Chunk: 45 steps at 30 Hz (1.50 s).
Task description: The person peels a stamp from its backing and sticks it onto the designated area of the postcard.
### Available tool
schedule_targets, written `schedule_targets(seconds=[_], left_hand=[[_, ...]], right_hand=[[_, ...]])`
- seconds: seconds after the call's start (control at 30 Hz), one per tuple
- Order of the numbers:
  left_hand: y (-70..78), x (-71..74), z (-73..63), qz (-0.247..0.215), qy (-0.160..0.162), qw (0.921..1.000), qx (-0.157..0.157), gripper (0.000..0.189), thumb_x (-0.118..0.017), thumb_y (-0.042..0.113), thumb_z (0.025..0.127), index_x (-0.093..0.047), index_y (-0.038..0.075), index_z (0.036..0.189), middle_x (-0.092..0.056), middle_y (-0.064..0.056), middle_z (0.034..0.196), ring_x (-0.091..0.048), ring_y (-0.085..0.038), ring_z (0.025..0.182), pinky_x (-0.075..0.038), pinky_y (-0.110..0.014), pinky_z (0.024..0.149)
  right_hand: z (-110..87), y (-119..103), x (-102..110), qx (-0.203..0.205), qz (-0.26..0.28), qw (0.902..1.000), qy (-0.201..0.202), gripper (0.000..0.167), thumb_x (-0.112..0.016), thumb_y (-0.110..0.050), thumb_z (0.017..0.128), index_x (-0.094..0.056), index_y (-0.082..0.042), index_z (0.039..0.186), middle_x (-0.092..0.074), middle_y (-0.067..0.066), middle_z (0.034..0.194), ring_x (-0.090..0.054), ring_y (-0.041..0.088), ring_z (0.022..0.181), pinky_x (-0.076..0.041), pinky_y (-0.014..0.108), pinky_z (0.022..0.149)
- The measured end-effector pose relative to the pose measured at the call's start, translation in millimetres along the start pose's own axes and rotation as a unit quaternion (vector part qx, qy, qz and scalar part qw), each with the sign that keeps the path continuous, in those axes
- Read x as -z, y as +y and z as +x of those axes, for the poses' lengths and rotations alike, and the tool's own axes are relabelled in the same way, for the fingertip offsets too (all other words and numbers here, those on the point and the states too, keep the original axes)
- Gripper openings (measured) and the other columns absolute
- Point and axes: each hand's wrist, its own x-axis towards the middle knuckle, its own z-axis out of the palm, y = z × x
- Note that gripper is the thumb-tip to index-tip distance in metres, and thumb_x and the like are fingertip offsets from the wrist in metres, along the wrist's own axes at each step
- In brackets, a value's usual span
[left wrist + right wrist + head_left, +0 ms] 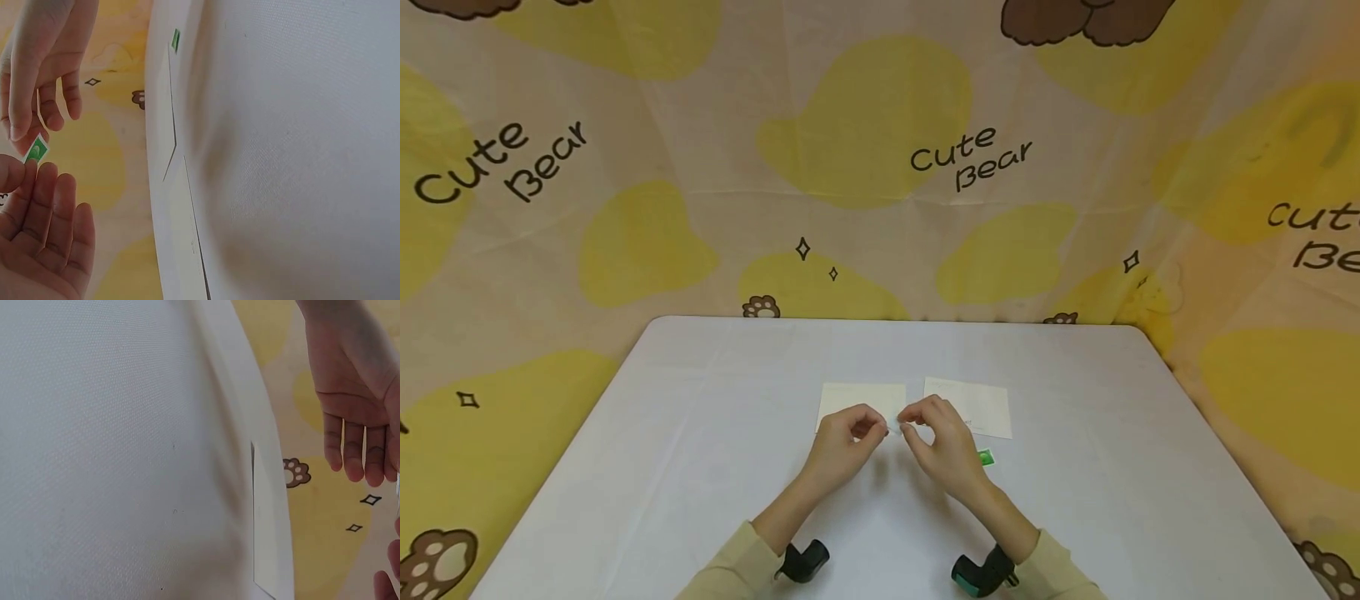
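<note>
A small green stamp (35,150) with a white border is up off the table between my two hands. My left hand (842,442) pinches it between thumb and index finger, the other fingers loosely bent. My right hand (943,442) meets it from the other side, thumb and index finger at its edge; just how they grip is partly hidden. From above the stamp is only a pale sliver. A second green stamp (986,457) lies on the table beside my right hand. Behind the hands lie a left cream paper (857,400) and a right cream paper (988,408).
The white table (700,433) has rounded far corners and meets a yellow patterned cloth (880,125) behind. Faint small print shows on the right paper. Black wrist-worn devices (805,562) sit below both wrists.
</note>
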Motion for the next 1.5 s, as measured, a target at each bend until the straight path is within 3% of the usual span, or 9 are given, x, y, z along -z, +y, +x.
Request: schedule_targets(seconds=[0.23, 0.47, 0.7, 0.9, 1.13, 1.5], left_hand=[[5.0, 2.4, -1.1, 0.001, 0.000, 0.9999, -0.017, 0.009, -0.059, -0.005, 0.082, -0.064, 0.000, 0.078, -0.066, -0.008, 0.075, -0.061, -0.016, 0.068, -0.052, -0.026, 0.066], [6.1, 2.0, -1.6, 0.003, -0.013, 0.9995, -0.028, 0.009, -0.058, -0.006, 0.083, -0.063, -0.001, 0.078, -0.067, -0.013, 0.077, -0.062, -0.020, 0.070, -0.052, -0.026, 0.067], [-30.3, -7.9, 3.8, 0.011, -0.023, 0.9983, -0.053, 0.010, -0.060, 0.001, 0.084, -0.065, 0.008, 0.080, -0.067, -0.005, 0.077, -0.061, -0.012, 0.070, -0.052, -0.023, 0.065], [-32.2, -7.1, 3.8, 0.023, -0.028, 0.9968, -0.070, 0.011, -0.060, 0.002, 0.083, -0.065, 0.011, 0.080, -0.064, 0.005, 0.075, -0.059, -0.007, 0.069, -0.052, -0.023, 0.066], [-33.4, -7.1, 2.7, 0.035, -0.028, 0.9952, -0.087, 0.009, -0.060, 0.002, 0.083, -0.065, 0.008, 0.080, -0.066, 0.003, 0.078, -0.060, -0.007, 0.068, -0.052, -0.023, 0.066], [-31.8, -6.6, 2.1, 0.042, -0.034, 0.9952, -0.081, 0.009, -0.059, 0.002, 0.083, -0.065, 0.009, 0.079, -0.066, 0.002, 0.076, -0.060, -0.007, 0.068, -0.052, -0.023, 0.067]], right_hand=[[-2.6, -0.9, -1.5, -0.001, 0.007, 0.9997, -0.021, 0.018, -0.070, -0.003, 0.077, -0.062, -0.015, 0.088, -0.059, -0.008, 0.085, -0.051, 0.006, 0.079, -0.048, 0.024, 0.067], [-3.5, -3.3, -1.6, -0.002, 0.007, 0.9995, -0.031, 0.015, -0.071, -0.007, 0.078, -0.062, -0.014, 0.088, -0.059, -0.007, 0.084, -0.051, 0.008, 0.078, -0.048, 0.025, 0.067], [-4.2, -3.8, -2.0, -0.004, 0.006, 0.9993, -0.037, 0.012, -0.071, -0.010, 0.079, -0.062, -0.014, 0.087, -0.058, -0.005, 0.082, -0.052, 0.010, 0.077, -0.049, 0.028, 0.066], [-4.2, -3.6, -1.5, 0.002, 0.002, 0.9994, -0.035, 0.014, -0.071, -0.006, 0.078, -0.062, -0.014, 0.085, -0.058, -0.007, 0.081, -0.052, 0.010, 0.075, -0.050, 0.030, 0.064], [-4.4, -2.7, -2.3, 0.002, -0.006, 0.9993, -0.037, 0.013, -0.071, -0.005, 0.078, -0.062, -0.015, 0.082, -0.058, -0.008, 0.080, -0.052, 0.007, 0.074, -0.050, 0.030, 0.062], [-4.2, -1.3, -2.2, 0.008, -0.010, 0.9987, -0.049, 0.008, -0.062, -0.006, 0.084, -0.059, -0.013, 0.082, -0.054, -0.007, 0.077, -0.048, 0.006, 0.071, -0.047, 0.024, 0.060]])
